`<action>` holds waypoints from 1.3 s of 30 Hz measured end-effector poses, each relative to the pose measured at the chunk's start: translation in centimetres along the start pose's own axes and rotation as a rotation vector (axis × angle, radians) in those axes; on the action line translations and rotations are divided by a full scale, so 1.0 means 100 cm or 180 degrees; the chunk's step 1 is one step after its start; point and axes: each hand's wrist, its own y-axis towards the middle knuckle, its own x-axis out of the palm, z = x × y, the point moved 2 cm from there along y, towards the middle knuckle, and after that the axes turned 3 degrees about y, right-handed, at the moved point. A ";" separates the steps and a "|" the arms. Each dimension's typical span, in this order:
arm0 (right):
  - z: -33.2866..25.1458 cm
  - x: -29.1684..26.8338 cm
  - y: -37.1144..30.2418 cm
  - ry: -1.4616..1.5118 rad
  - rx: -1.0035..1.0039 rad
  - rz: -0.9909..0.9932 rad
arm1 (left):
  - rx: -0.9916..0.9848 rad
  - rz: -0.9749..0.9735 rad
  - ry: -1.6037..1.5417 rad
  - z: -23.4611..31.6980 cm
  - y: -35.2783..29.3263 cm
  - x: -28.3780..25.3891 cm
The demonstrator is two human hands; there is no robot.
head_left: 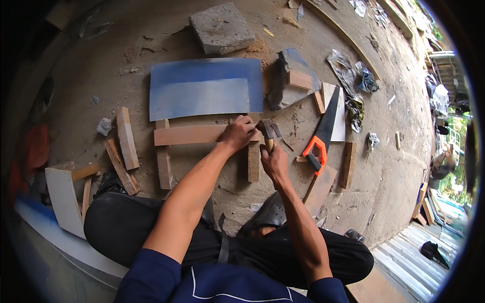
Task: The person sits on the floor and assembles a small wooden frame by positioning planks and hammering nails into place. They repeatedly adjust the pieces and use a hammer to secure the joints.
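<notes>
My right hand [275, 161] is wrapped round the wooden handle of a hammer [268, 130], whose dark head is beside my left fingertips. My left hand [239, 133] rests on the right part of a wooden plank [189, 135], its fingers pinched together; whatever they hold is too small to make out. The plank lies crosswise over two wooden legs, the left one [163, 166] and the right one [253, 164]. Just beyond it, a blue sheet panel [202, 86] with a paler patch lies flat against the far ends of the legs.
A handsaw [323, 136] with an orange-and-black handle lies to the right, on a white board [339, 118]. A concrete block [221, 29] and a rough stone [290, 76] stand beyond. Wood offcuts [127, 139] lie at left; crumpled plastic [348, 76] litters the right.
</notes>
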 end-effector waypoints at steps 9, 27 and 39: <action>-0.005 -0.008 -0.001 0.0609 0.0427 -0.0373 | -0.0358 -0.0822 0.1220 -0.015 -0.002 -0.033; -0.004 -0.003 0.003 0.0291 -0.0090 0.0326 | -0.0432 -0.1763 0.1083 -0.021 0.001 -0.026; -0.029 -0.011 -0.008 0.1189 -0.0452 0.0709 | -0.0535 -0.1782 0.1025 -0.022 0.001 -0.026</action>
